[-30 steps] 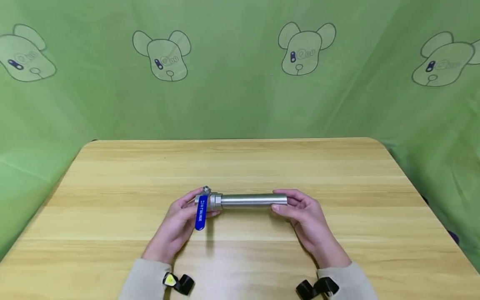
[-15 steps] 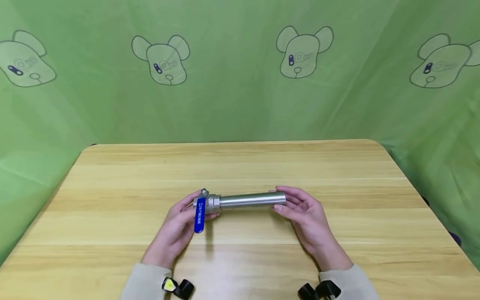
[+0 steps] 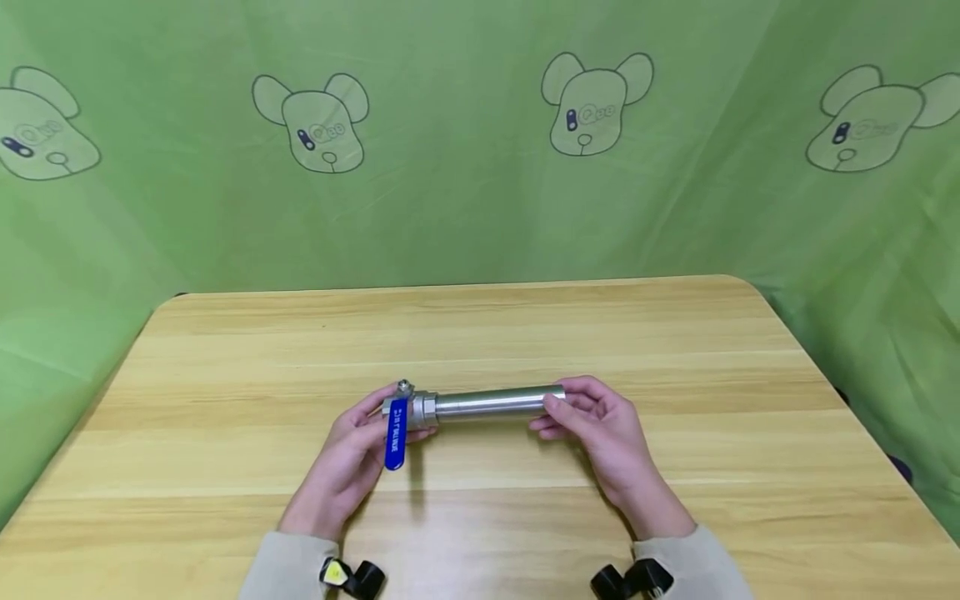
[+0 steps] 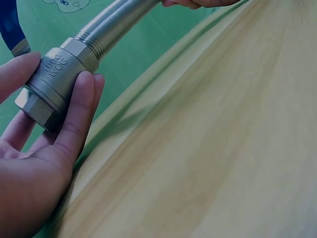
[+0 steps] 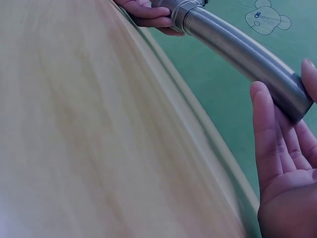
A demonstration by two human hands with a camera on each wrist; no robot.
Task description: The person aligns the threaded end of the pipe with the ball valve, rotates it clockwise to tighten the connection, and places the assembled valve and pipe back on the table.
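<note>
A steel ball valve with a blue lever handle is gripped by my left hand, thumb on the near side and fingers behind and below. In the left wrist view, "1000 WOG" stands in relief on the valve body. A straight metal pipe runs out of its right end, with some thread showing at the joint. My right hand holds the pipe's free end, the thumb on the near side. Seen from the right wrist, its fingers lie beneath the pipe. The lever points toward me.
Valve and pipe are held above a light wood table, casting a shadow on it. A green cloth with bear-head drawings hangs behind the table and at both sides. Black devices sit at both sleeve cuffs.
My right hand has shifted its hold on the pipe end: the thumb sits higher on it and the fingers have moved lower. The pipe's right end tilts up slightly. The left hand keeps its grip.
</note>
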